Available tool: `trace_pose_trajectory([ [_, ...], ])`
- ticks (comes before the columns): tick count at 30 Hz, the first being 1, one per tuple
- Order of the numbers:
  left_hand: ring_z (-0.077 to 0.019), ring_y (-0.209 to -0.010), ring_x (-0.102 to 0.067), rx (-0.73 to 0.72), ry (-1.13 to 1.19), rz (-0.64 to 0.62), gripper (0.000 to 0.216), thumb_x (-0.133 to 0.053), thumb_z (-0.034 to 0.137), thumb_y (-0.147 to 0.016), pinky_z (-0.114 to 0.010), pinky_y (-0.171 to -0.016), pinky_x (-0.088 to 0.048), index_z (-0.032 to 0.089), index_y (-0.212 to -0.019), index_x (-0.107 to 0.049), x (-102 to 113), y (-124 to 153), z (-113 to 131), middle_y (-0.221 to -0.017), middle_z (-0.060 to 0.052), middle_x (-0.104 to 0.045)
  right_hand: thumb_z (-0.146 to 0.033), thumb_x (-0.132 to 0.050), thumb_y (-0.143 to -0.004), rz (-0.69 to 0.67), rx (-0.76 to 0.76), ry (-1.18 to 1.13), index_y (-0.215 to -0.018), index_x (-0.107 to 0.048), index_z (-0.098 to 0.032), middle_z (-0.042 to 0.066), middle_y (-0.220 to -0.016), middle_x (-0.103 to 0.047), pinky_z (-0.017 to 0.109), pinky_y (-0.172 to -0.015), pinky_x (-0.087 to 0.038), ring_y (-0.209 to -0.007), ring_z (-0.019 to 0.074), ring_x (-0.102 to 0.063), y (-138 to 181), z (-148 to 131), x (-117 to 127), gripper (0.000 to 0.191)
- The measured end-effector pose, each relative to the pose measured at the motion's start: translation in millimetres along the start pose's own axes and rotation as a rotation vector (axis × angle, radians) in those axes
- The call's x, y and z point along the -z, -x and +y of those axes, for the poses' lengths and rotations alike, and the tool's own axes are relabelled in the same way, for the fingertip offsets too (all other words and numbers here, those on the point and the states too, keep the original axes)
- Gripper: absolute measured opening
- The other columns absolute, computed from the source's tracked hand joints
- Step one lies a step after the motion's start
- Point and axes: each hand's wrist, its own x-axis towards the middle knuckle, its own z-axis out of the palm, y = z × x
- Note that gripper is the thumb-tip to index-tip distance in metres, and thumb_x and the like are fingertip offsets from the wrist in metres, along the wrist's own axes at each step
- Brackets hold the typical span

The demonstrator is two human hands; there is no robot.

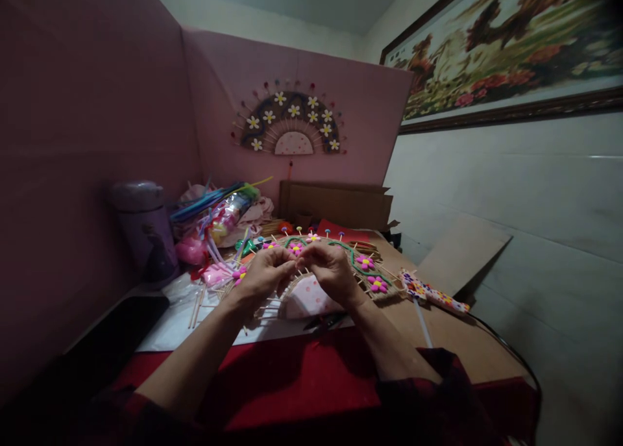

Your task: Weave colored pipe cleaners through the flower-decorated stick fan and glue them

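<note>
Both hands meet above a fan-shaped craft piece [389, 291] that lies on the table. My left hand [269, 271] is closed in a pinch, its fingertips touching those of my right hand [331, 269], which is pinched too. Whatever sits between the fingertips is too small to make out. The fan carries pink clay flowers [378, 284] with yellow centres, a green wavy strip [351, 256] and sticks with coloured ends along its rim. A white, pink-spotted half-round [306, 298] forms its base, partly behind my right hand.
A purple bottle [148, 235] stands at left beside bagged craft supplies [219, 222]. Black scissors or pliers [324, 322] lie at the front. A glue gun wrapped in flowered cover [433, 293] rests at right, its cable trailing. Cardboard [335, 202] stands behind; a finished fan [293, 124] hangs above.
</note>
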Motion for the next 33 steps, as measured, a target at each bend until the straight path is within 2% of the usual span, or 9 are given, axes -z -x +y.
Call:
trace_pose_trajectory([
  [2,-0.0045,-0.031,-0.039,0.028,0.091,-0.001,0.031,-0.07,0.039,-0.062,-0.016,-0.028,-0.027,0.013,-0.064,-0.053,-2,1,1,-0.045,0.004,-0.05,-0.018,-0.055,-0.077,0.02,-0.072,-0.144,-0.073,-0.057,-0.018,0.0,-0.066,-0.059,0.024,-0.059,-0.042,-0.062,0.0127,-0.054,-1,0,-3,0.004],
  [4,-0.0037,-0.031,-0.038,0.05,0.188,0.015,0.03,-0.07,0.038,-0.062,-0.015,-0.028,-0.026,0.013,-0.064,-0.053,-5,2,2,-0.046,0.005,-0.05,-0.02,-0.057,-0.076,0.073,-0.103,-0.181,-0.07,-0.056,-0.018,-0.001,-0.063,-0.057,0.023,-0.056,-0.042,-0.059,0.012,-0.052,0,0,-6,0.006],
  [6,-0.0034,-0.032,-0.038,0.055,0.279,0.047,0.029,-0.07,0.036,-0.063,-0.014,-0.028,-0.026,0.014,-0.064,-0.052,-9,3,2,-0.046,0.006,-0.049,-0.021,-0.057,-0.077,0.12,-0.077,-0.093,-0.069,-0.056,-0.018,-0.001,-0.062,-0.055,0.022,-0.054,-0.04,-0.057,0.0114,-0.05,2,-3,-8,0.008],
  [9,-0.0033,-0.032,-0.037,0.033,0.332,0.144,0.029,-0.07,0.035,-0.062,-0.014,-0.028,-0.026,0.015,-0.064,-0.05,-15,4,0,-0.046,0.007,-0.048,-0.017,-0.052,-0.08,0.089,0.037,0.131,-0.074,-0.06,-0.018,0.001,-0.067,-0.058,0.023,-0.058,-0.04,-0.062,0.0124,-0.052,6,-9,-11,0.01],
  [12,-0.0031,-0.031,-0.036,-0.051,0.276,0.26,0.027,-0.069,0.034,-0.064,-0.014,-0.028,-0.026,0.015,-0.064,-0.049,-18,5,-3,-0.045,0.007,-0.047,-0.018,-0.048,-0.082,0.047,0.093,0.261,-0.082,-0.061,-0.018,0.003,-0.073,-0.061,0.025,-0.064,-0.041,-0.068,0.0143,-0.054,10,-16,-13,0.013],
  [15,-0.004,-0.033,-0.037,-0.15,0.186,0.332,0.022,-0.067,0.03,-0.067,-0.015,-0.028,-0.029,0.015,-0.065,-0.051,-18,6,-5,-0.045,0.007,-0.047,-0.022,-0.046,-0.084,0.04,0.075,0.311,-0.081,-0.06,-0.017,0.004,-0.072,-0.06,0.025,-0.062,-0.04,-0.067,0.0145,-0.053,11,-20,-14,0.014],
  [21,-0.0055,-0.039,-0.043,-0.175,0.162,0.279,0.019,-0.065,0.028,-0.068,-0.016,-0.032,-0.036,0.013,-0.079,-0.061,-18,9,0,-0.054,0.004,-0.053,-0.022,-0.044,-0.085,0.03,0.066,0.314,-0.076,-0.057,-0.017,0.002,-0.067,-0.056,0.023,-0.058,-0.037,-0.061,0.0127,-0.05,8,-21,-12,0.016],
  [26,-0.0042,-0.038,-0.041,-0.176,0.165,0.317,0.018,-0.067,0.028,-0.067,-0.016,-0.032,-0.034,0.013,-0.075,-0.061,-17,8,-3,-0.052,0.005,-0.052,-0.023,-0.044,-0.085,0.029,0.041,0.292,-0.076,-0.055,-0.018,0.001,-0.067,-0.057,0.023,-0.058,-0.037,-0.062,0.0129,-0.05,7,-19,-12,0.015],
  [33,-0.0069,-0.04,-0.048,-0.123,0.168,0.347,0.021,-0.07,0.03,-0.064,-0.017,-0.035,-0.038,0.012,-0.071,-0.061,-14,9,-4,-0.052,0.002,-0.057,-0.026,-0.043,-0.087,0.008,-0.017,0.189,-0.078,-0.056,-0.019,0.002,-0.071,-0.06,0.023,-0.061,-0.039,-0.065,0.0131,-0.053,6,-17,-12,0.017],
])
